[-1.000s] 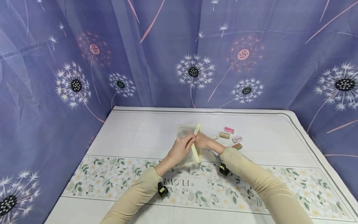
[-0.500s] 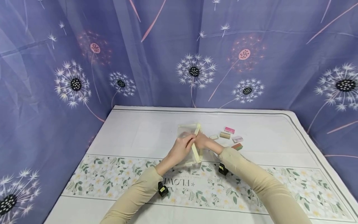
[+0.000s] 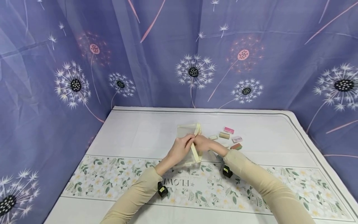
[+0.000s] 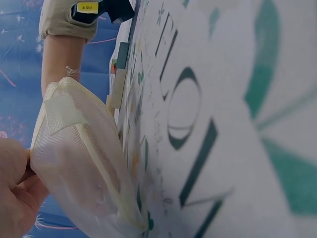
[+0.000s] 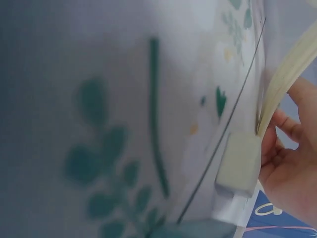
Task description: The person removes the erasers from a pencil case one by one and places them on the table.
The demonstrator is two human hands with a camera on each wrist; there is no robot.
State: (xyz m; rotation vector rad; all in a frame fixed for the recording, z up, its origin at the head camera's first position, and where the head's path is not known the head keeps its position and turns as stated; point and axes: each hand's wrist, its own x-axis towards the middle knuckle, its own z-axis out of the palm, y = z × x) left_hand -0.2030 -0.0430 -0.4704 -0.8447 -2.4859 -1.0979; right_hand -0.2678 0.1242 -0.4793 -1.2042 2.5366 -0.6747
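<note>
A see-through mesh pouch [image 3: 183, 130] with pale yellow edging stands on its side at the middle of the table, its mouth facing right. My left hand [image 3: 179, 149] pinches the upper edge of that mouth; the left wrist view shows its fingers [image 4: 25, 198] against the mesh. My right hand [image 3: 202, 143] reaches in at the mouth, its fingertips hidden from the head view. In the right wrist view the right hand [image 5: 292, 163] has bent fingers close behind the yellow edging; I cannot tell whether they hold anything. A pale block [image 5: 240, 163] lies beside it.
Right of the pouch lie a pink block [image 3: 228, 130], a tan block [image 3: 224, 135], a white-and-pink block [image 3: 237, 139], an orange-and-green block [image 3: 236, 146] and a small pale block [image 3: 213, 137]. A flower-printed cloth [image 3: 126, 174] covers the table. Purple curtains [image 3: 156, 62] hang behind it.
My right hand was deeper in the pouch and has drawn back slightly to the right. My left hand and the pouch stay about where they were.
</note>
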